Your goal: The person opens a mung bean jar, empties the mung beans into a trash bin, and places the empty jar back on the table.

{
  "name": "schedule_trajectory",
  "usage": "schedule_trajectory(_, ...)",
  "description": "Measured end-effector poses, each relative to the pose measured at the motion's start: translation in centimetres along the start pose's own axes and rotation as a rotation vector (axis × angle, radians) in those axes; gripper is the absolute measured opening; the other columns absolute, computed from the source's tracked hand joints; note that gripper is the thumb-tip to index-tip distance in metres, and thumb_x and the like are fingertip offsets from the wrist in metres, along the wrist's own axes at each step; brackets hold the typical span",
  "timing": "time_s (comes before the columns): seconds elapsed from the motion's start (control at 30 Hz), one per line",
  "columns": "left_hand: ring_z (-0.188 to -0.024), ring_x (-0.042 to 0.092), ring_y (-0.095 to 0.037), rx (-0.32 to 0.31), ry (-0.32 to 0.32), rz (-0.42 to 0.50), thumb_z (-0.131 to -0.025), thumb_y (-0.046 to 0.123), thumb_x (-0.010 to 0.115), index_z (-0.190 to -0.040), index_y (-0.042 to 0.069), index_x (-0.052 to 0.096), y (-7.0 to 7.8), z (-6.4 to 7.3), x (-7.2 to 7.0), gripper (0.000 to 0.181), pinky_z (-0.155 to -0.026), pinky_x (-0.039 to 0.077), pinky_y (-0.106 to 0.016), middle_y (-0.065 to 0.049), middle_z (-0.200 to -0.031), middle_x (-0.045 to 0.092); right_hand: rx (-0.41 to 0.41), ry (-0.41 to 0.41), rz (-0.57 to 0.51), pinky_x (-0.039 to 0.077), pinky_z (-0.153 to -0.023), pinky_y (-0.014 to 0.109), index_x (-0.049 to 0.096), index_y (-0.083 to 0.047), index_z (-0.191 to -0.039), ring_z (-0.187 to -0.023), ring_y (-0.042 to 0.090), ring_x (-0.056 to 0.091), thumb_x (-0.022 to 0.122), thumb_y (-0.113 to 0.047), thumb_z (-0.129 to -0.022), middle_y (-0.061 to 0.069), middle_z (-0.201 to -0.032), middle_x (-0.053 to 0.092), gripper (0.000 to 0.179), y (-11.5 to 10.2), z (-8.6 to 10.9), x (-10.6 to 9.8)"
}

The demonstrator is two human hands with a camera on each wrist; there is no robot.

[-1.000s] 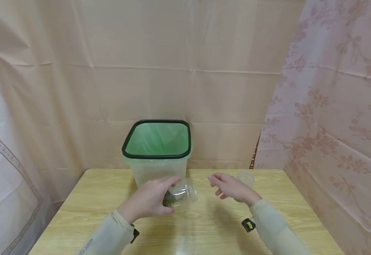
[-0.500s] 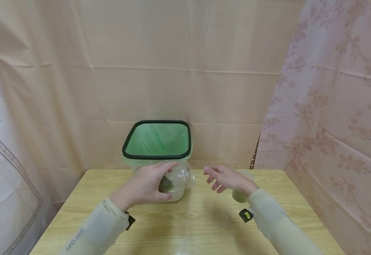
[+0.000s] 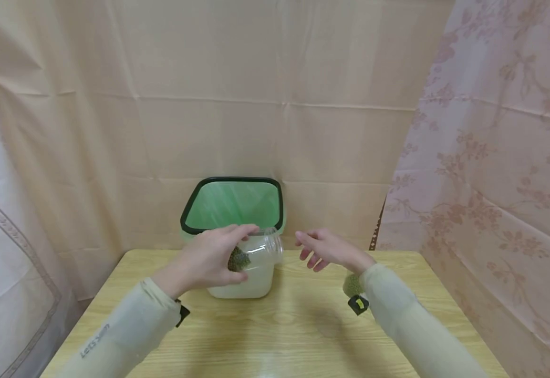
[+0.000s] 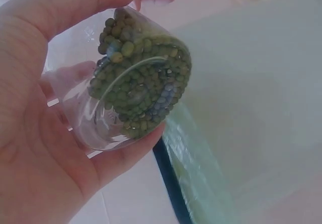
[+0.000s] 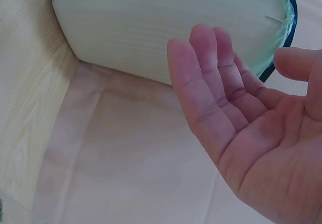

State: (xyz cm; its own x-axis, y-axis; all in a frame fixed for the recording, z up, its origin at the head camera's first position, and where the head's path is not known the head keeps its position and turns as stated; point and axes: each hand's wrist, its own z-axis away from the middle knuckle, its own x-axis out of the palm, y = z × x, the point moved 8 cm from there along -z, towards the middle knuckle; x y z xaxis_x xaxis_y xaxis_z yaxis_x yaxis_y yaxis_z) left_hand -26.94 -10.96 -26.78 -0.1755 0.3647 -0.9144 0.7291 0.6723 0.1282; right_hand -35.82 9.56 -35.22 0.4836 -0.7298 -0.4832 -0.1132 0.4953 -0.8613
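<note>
My left hand (image 3: 204, 261) grips a clear plastic jar (image 3: 260, 249) tipped on its side, its threaded mouth facing right. Small green beans (image 4: 136, 83), like mung beans, have gathered at the jar's base end in the left wrist view. Jar and hand are raised in front of the trash bin (image 3: 244, 286), near its front rim. To the right of the jar mouth, apart from it, my right hand (image 3: 331, 248) hovers with loosely bent fingers and nothing in them; its palm (image 5: 266, 138) shows bare in the right wrist view.
The whitish bin has a green liner and a black rim ring (image 3: 281, 202). Partly behind my right wrist stands another clear container with green beans (image 3: 352, 285). All of this is on a wooden table (image 3: 275, 336), with beige curtains (image 3: 275, 105) behind it.
My left hand has lifted the jar up and slightly left, from low before the bin to near its rim. The right hand has risen and shifted slightly left too, still holding nothing.
</note>
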Motion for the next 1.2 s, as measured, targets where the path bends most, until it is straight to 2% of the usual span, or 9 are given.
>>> schedule_trajectory(0.2, -0.086, 0.065, -0.017, -0.001, 0.008, -0.024, -0.069, 0.026, 0.091, -0.139, 0.006, 0.053, -0.4, -0.4, -1.2, 0.082, -0.074, 0.055, -0.039, -0.003, -0.107, 0.069, 0.009, 0.002, 0.015, 0.061, -0.07, 0.042, 0.064, 0.003, -0.118, -0.08, 0.034, 0.069, 0.04, -0.043, -0.109, 0.018, -0.095, 0.068, 0.053, -1.2, -0.6, -0.3)
schedule_trajectory(0.4, -0.086, 0.065, -0.018, -0.043, -0.023, -0.038, -0.07, 0.029, 0.091, -0.142, 0.008, 0.052, -1.2, -0.7, -1.9, 0.084, -0.075, 0.055, -0.039, -0.004, -0.109, 0.068, 0.005, -0.003, 0.013, 0.061, -0.069, 0.043, 0.064, 0.005, -0.116, -0.075, 0.029, 0.068, 0.04, -0.042, -0.11, 0.018, -0.093, 0.067, 0.053, -2.3, -1.4, -0.5)
schedule_trajectory(0.63, -0.085, 0.067, -0.02, -0.032, -0.016, -0.067, -0.07, 0.028, 0.091, -0.141, 0.006, 0.052, -1.7, -1.1, -3.1, 0.084, -0.076, 0.056, -0.043, -0.005, -0.11, 0.07, 0.032, -0.01, 0.006, 0.06, -0.068, 0.043, 0.063, 0.004, -0.115, -0.073, 0.027, 0.067, 0.039, -0.043, -0.11, 0.018, -0.094, 0.067, 0.053, -3.2, -1.8, -0.9)
schedule_trajectory(1.0, -0.096, 0.068, -0.029, -0.139, -0.111, -0.112, -0.074, 0.027, 0.089, -0.147, 0.006, 0.047, -4.8, -1.7, -4.8, 0.087, -0.088, 0.053, -0.05, -0.009, -0.119, 0.068, 0.026, 0.021, 0.047, 0.061, -0.069, 0.043, 0.063, 0.0, -0.118, -0.083, 0.038, 0.068, 0.041, -0.047, -0.108, 0.017, -0.104, 0.064, 0.052, -5.1, -3.0, -1.4)
schedule_trajectory(1.07, -0.096, 0.068, -0.029, -0.151, -0.124, -0.121, -0.074, 0.025, 0.089, -0.147, 0.006, 0.048, -5.4, -1.7, -5.0, 0.086, -0.087, 0.054, -0.049, -0.01, -0.119, 0.068, 0.034, 0.027, 0.045, 0.061, -0.069, 0.043, 0.062, 0.001, -0.119, -0.085, 0.039, 0.068, 0.042, -0.048, -0.108, 0.018, -0.105, 0.064, 0.054, -5.2, -3.2, -1.4)
schedule_trajectory(1.2, -0.099, 0.067, -0.031, -0.188, -0.162, -0.131, -0.074, 0.023, 0.087, -0.146, 0.006, 0.047, -6.7, -1.7, -5.5, 0.084, -0.087, 0.054, -0.05, -0.012, -0.12, 0.068, 0.051, 0.034, 0.064, 0.061, -0.068, 0.041, 0.061, 0.001, -0.123, -0.081, 0.034, 0.069, 0.043, -0.05, -0.107, 0.018, -0.105, 0.065, 0.056, -5.4, -3.5, -1.4)
